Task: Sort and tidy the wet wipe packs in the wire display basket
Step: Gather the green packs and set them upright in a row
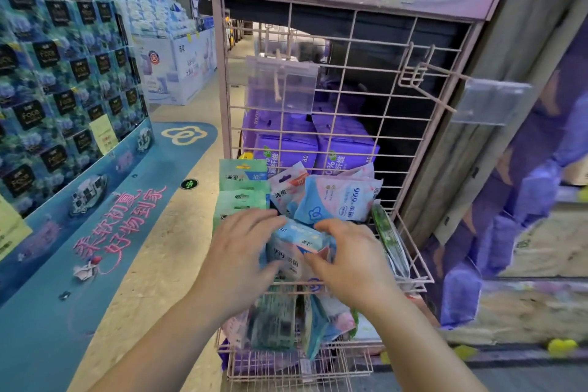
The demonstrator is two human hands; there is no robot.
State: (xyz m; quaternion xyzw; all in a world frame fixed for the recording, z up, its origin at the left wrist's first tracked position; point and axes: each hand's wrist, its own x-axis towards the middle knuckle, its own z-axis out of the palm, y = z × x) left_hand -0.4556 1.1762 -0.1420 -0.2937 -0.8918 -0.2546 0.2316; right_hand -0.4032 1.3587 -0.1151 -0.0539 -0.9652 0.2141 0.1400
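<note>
Wet wipe packs fill the upper tier of the pink wire basket, and one pale blue pack is held above the front of it, between both hands. It is gripped by the left hand from the left side, with the fingers curled round its edge, and by the right hand from the right, with the thumb pressed on its face. Behind it, green packs are stacked flat on the left, while pink and blue packs lean in disorder against the back grid. More packs are pushed together in the lower tier.

A slip seems possible: the packs are soft pouches of glossy film, so the held one may slide out if the grip is loosened. The leaning packs may also be knocked over when it is pushed in. The open wire sides are wide, and a thin pack may be caught there, as one green pack already stands at the right rim.
</note>
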